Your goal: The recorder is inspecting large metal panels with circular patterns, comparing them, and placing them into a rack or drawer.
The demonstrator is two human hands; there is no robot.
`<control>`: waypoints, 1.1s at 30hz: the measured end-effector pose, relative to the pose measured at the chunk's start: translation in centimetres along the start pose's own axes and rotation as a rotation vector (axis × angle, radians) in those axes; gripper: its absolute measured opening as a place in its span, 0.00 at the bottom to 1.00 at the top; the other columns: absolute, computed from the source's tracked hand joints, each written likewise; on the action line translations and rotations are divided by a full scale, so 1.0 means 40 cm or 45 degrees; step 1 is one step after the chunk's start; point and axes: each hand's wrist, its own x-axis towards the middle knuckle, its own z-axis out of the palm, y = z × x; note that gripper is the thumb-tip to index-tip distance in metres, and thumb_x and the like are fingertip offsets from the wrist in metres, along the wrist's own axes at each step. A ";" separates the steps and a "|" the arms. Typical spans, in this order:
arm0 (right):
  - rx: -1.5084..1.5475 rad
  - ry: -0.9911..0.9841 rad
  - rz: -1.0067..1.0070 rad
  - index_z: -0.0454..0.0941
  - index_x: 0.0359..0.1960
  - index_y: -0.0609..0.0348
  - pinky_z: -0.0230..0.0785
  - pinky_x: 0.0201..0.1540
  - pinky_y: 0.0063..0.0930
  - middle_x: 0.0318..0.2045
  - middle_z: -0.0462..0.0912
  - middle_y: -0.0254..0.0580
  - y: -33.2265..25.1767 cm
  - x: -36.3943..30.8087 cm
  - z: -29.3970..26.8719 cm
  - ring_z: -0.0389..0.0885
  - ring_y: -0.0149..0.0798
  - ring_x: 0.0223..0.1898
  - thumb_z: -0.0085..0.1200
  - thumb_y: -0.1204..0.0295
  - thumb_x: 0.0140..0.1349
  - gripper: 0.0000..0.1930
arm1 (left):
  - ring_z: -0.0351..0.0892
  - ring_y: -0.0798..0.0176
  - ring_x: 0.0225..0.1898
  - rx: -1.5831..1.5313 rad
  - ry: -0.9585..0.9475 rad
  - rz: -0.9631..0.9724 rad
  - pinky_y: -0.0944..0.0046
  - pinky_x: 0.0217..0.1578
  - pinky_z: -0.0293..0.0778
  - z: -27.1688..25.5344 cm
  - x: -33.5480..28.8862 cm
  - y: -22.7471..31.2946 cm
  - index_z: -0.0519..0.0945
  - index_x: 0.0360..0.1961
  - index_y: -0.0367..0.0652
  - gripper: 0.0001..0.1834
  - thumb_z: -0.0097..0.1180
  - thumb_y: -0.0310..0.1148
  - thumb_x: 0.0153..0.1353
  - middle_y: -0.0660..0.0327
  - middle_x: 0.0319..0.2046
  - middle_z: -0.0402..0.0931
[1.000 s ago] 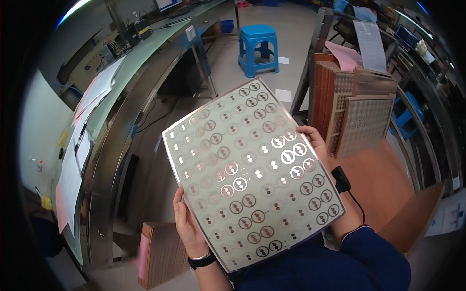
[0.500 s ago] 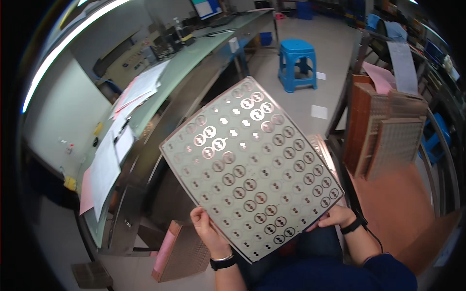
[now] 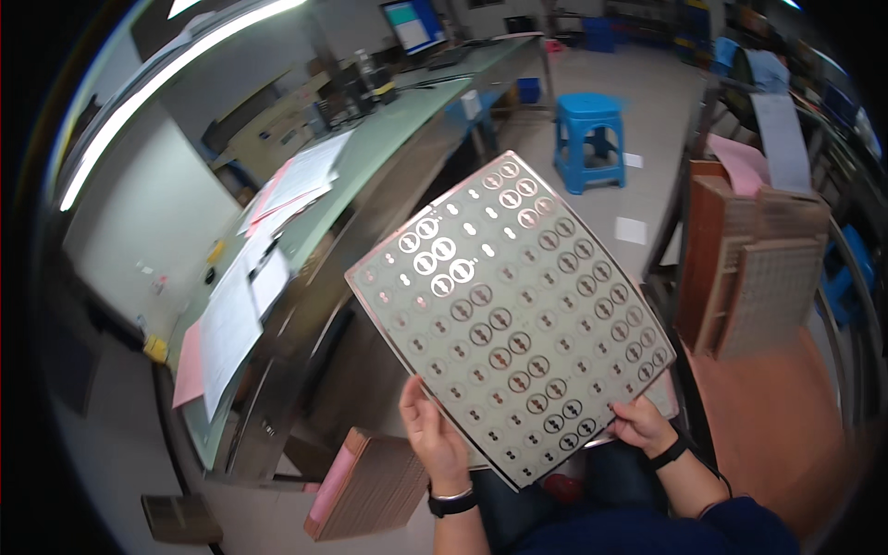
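A large rectangular circuit board panel (image 3: 504,319), pale green-grey with rows of round metallic patterns, is tilted in front of me above my lap. Light glints off the patterns near its upper edge. At its lower left edge, my left hand (image 3: 438,450) grips the side, with part of the fingers hidden behind the panel. My right hand (image 3: 644,427) pinches the lower right edge, its thumb on the front face. Below that edge, part of another flat panel (image 3: 662,396) shows beside my right hand; most of it is hidden.
A long green-topped bench (image 3: 370,139) with papers (image 3: 242,305) runs along the left. Stacked panels (image 3: 375,486) lean on the floor below it. To the right, more panels (image 3: 775,287) stand on a brown surface (image 3: 754,398). A blue stool (image 3: 590,139) stands ahead.
The view has shifted, so the surroundings sit farther right and lower. The panel has tilted slightly, moving the bright reflections across its upper patterns. My right thumb now shows on its face.
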 end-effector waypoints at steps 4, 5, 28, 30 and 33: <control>-0.019 0.130 -0.370 0.54 0.62 0.61 0.69 0.54 0.47 0.58 0.66 0.49 -0.093 0.002 -0.024 0.70 0.49 0.56 0.45 0.79 0.62 0.26 | 0.69 0.59 0.53 0.170 -0.124 -0.057 0.59 0.51 0.69 -0.026 0.023 0.014 0.60 0.61 0.43 0.22 0.43 0.31 0.66 0.55 0.61 0.60; 0.039 0.189 -0.562 0.54 0.62 0.61 0.69 0.54 0.45 0.58 0.66 0.48 -0.158 -0.009 -0.036 0.70 0.48 0.56 0.45 0.80 0.62 0.26 | 0.70 0.60 0.53 0.182 -0.100 -0.106 0.60 0.50 0.70 -0.027 0.016 0.007 0.61 0.60 0.43 0.21 0.43 0.31 0.66 0.55 0.60 0.61; -1.025 1.789 -1.485 0.57 0.61 0.68 0.65 0.54 0.30 0.54 0.68 0.47 -0.375 -0.165 -0.585 0.71 0.41 0.51 0.45 0.78 0.62 0.24 | 0.75 0.68 0.39 0.315 0.062 -0.364 0.69 0.43 0.74 -0.129 -0.004 -0.057 0.67 0.53 0.38 0.15 0.43 0.27 0.65 0.58 0.45 0.73; -1.061 1.806 -1.201 0.52 0.66 0.56 0.65 0.51 0.30 0.60 0.64 0.47 -0.392 -0.096 -0.502 0.69 0.39 0.55 0.48 0.71 0.64 0.30 | 0.74 0.67 0.41 0.355 0.099 -0.359 0.69 0.43 0.73 -0.153 -0.003 -0.051 0.67 0.52 0.38 0.15 0.44 0.28 0.65 0.57 0.46 0.72; -1.337 1.319 -0.790 0.62 0.60 0.65 0.61 0.57 0.27 0.55 0.71 0.55 -0.383 -0.034 -0.458 0.70 0.41 0.57 0.46 0.75 0.64 0.23 | 0.73 0.67 0.43 0.470 0.192 -0.341 0.69 0.44 0.72 -0.162 0.000 -0.051 0.68 0.51 0.37 0.14 0.45 0.28 0.65 0.58 0.46 0.72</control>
